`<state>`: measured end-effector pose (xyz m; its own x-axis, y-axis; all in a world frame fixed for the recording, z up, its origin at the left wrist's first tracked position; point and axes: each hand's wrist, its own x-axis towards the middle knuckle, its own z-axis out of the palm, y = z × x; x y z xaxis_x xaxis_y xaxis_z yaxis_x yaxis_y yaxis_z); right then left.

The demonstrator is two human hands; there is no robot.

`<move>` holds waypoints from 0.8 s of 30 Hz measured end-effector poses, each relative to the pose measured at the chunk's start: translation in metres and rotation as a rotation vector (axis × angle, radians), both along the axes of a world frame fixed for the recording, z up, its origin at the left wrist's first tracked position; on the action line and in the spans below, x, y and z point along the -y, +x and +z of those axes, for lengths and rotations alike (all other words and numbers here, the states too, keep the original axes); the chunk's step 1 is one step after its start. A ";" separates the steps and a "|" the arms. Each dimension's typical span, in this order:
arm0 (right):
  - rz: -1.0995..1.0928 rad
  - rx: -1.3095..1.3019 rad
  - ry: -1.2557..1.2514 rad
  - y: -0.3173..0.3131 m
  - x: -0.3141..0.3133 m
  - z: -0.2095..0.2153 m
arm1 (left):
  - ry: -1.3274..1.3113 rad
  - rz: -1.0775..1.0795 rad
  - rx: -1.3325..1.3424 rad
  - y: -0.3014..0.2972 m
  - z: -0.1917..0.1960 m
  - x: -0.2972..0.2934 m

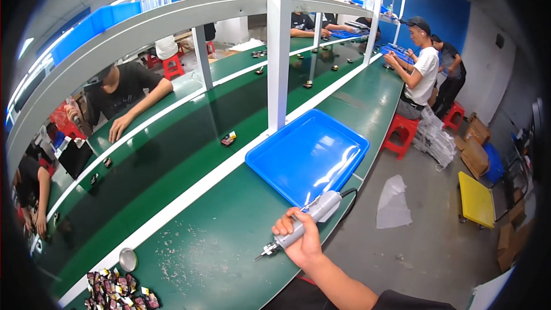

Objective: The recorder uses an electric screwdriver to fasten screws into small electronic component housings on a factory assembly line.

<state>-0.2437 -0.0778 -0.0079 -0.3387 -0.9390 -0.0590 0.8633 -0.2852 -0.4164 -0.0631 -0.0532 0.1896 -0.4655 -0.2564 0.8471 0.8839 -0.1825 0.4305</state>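
1. In the head view, the person's right grip (299,242) is closed around a grey corded electric screwdriver (328,203), fingers wrapped round the body and its bit slanting down and to the left.
2. The screwdriver is over the near edge of the green bench (232,218), just beside the lower corner of a blue tray (307,152); whether the bit touches the surface cannot be told. A black cord (349,192) curves away from its rear end.
3. The left grip is out of view, so its state cannot be told.
4. Small silvery bits (192,258), perhaps screws, lie scattered on the bench to the left of the bit. Beyond them are a round metal tin (128,259) and a heap of small dark parts (117,294) with yellow and white patches.
5. A similar small part (228,139) sits on the dark green conveyor belt (183,149), past the white rail (201,186).
6. The step in hand appears to be readying the screwdriver, with no part under its bit. Driving a screw would call for a part held steady beneath the bit, a screw seated, and the tool tilted closer to upright.
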 end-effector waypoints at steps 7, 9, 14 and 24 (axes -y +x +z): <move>0.015 0.016 0.028 -0.001 -0.001 0.003 | -0.065 -0.034 0.208 0.024 0.006 0.002; 0.013 0.016 0.027 -0.001 0.000 0.004 | -0.046 -0.029 0.244 0.028 0.007 0.000; 0.013 0.026 0.024 -0.003 -0.002 0.002 | -0.071 -0.018 0.164 0.029 0.005 -0.001; 0.013 0.020 0.021 -0.003 0.000 0.001 | -0.132 -0.002 0.119 0.021 0.011 0.006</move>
